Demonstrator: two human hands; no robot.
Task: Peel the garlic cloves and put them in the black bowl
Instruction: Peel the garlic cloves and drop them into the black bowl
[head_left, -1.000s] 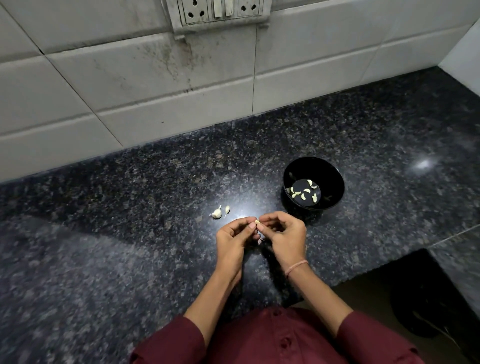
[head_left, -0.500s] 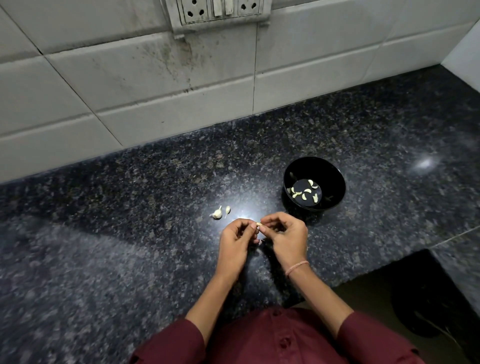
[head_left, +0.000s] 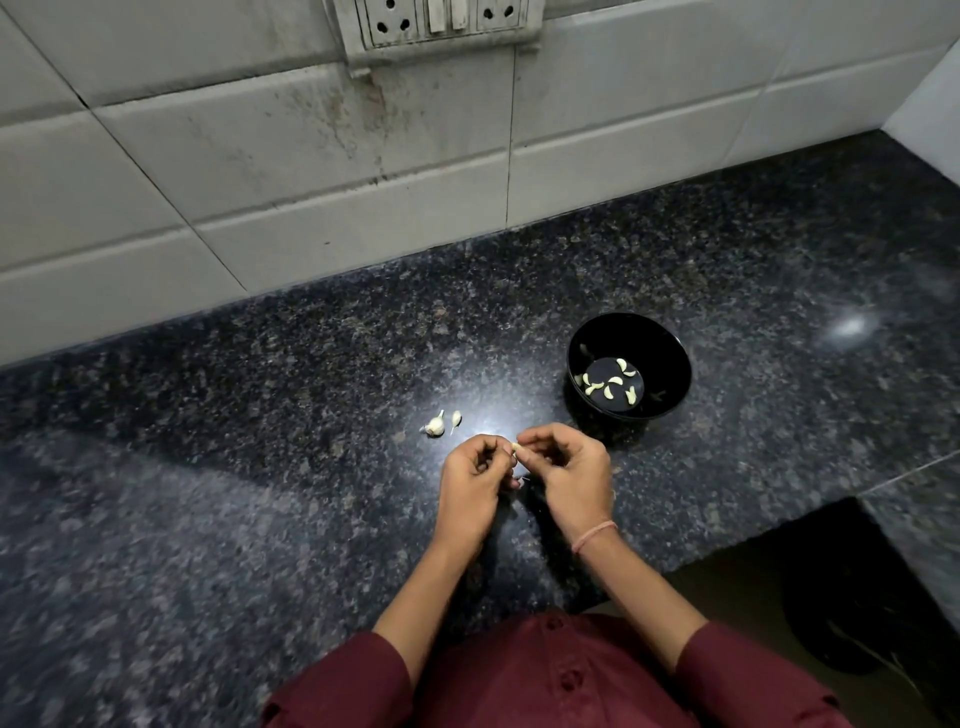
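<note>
My left hand (head_left: 475, 480) and my right hand (head_left: 569, 470) meet fingertip to fingertip just above the dark granite counter (head_left: 260, 493), both pinching one small pale garlic clove (head_left: 516, 446). The black bowl (head_left: 670, 364) stands just beyond my right hand and holds several peeled cloves (head_left: 609, 385). Two unpeeled cloves lie on the counter left of my hands: a larger one (head_left: 434, 426) and a smaller one (head_left: 456, 417) beside it.
A tiled wall (head_left: 311, 171) with a socket panel (head_left: 436, 21) rises behind the counter. The counter's front edge steps back at the lower right, where a dark opening (head_left: 831, 587) lies. A tiny scrap of skin (head_left: 525, 478) lies between my hands.
My hands stay together on the clove; the fingers have shifted slightly around it. The bowl and the loose cloves have not moved.
</note>
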